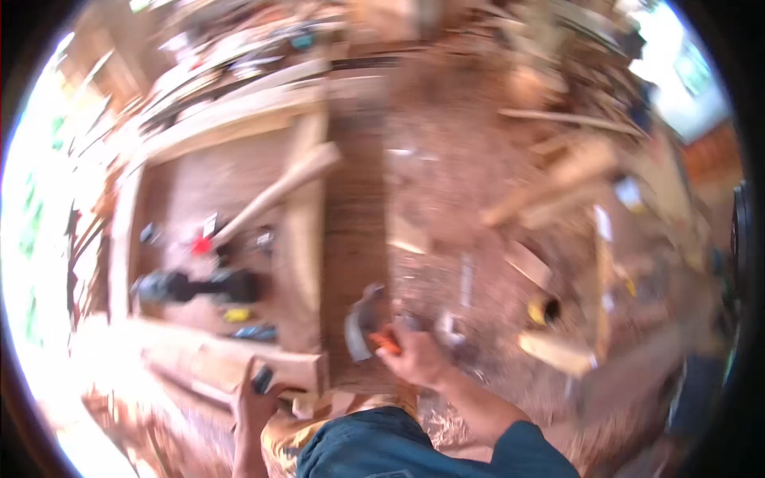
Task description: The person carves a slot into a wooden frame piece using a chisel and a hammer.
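Note:
Motion blur softens the whole head view. My right hand [418, 358] is closed around the orange grip of a tool with a curved grey metal part [357, 334], over a dark brown board [355, 191]; its exact kind is unclear. At lower left, my left hand [253, 406] is beside the corner of a wooden frame [231, 350], its fingers bent around a small dark object [261, 380] too blurred to name. Inside the frame lie a dark power tool [191, 287] and a long wooden handle [275, 195] with a red part at its lower end.
Small yellow [237, 315] and blue [255, 333] items lie near the power tool. Right of the board, reddish ground carries wood chips, a thick timber piece [558, 179] and a yellow cylinder [544, 310]. Scrap wood [239, 60] is heaped along the back.

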